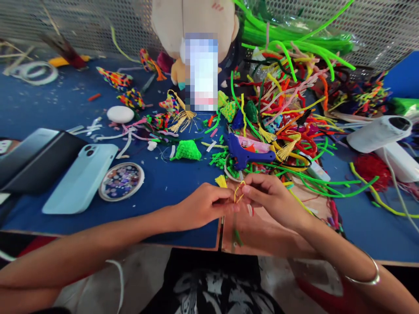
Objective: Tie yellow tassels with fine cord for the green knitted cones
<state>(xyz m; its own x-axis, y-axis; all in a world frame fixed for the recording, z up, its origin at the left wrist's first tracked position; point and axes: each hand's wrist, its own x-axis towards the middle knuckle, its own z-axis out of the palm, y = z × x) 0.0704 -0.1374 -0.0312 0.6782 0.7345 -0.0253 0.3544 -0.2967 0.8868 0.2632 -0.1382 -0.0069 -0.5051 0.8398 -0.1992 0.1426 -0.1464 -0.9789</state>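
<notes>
My left hand point(206, 204) and my right hand point(276, 198) meet above the table's front edge, both with fingers pinched. Between them runs a thin yellow cord point(236, 194), bent into a small loop and gripped from either side. A fluffy yellow tassel end point(221, 181) shows just behind my left hand; whether it joins the cord is hidden. Right beyond my fingers lies a dark blue glue gun point(250, 157), its nozzle end close to my right fingertips. A green fuzzy piece point(187, 150) sits on the table farther left.
Tangled coloured pipe cleaners point(294, 96) cover the right back. A phone with a pixelated screen point(201, 72) leans against a plush figure point(196, 17). At left are a light blue phone point(80, 179), a round dish of beads point(121, 182) and a white oval case point(120, 114).
</notes>
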